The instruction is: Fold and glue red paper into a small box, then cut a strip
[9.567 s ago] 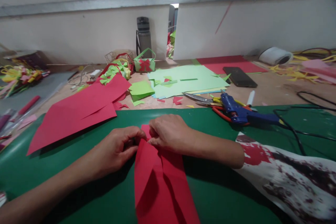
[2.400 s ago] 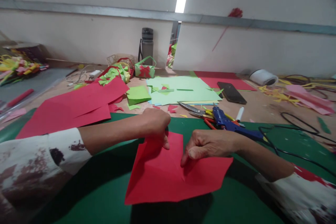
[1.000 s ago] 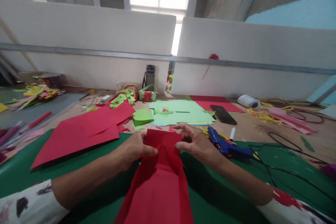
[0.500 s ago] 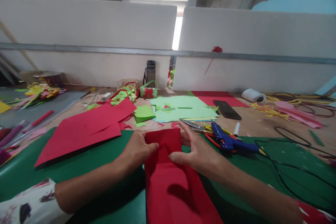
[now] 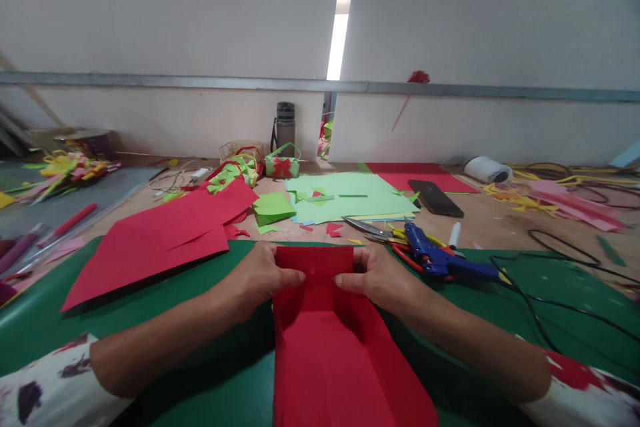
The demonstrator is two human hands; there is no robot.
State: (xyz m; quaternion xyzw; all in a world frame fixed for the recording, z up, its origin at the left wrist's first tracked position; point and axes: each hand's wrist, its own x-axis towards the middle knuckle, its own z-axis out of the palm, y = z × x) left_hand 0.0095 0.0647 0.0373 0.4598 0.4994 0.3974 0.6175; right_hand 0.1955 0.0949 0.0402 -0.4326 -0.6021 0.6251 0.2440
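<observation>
Paper strip (image 5: 323, 360), red, broad and folded, held over a smooth green mat (image 5: 225, 387). Left hand (image 5: 257, 277) and right hand (image 5: 383, 277) each grip one side of its far end, thumbs uppermost, fingers behind. Flat red paper sheets (image 5: 155, 240) overlap the mat's edge to the left; a blue plastic glue gun (image 5: 440, 260) lies to the right.

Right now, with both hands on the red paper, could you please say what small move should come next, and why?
Perhaps pinch the far corners of the red paper more firmly: the left hand and right hand grip either side of that end, thumbs on top, while the paper's right side flares outward.
</observation>
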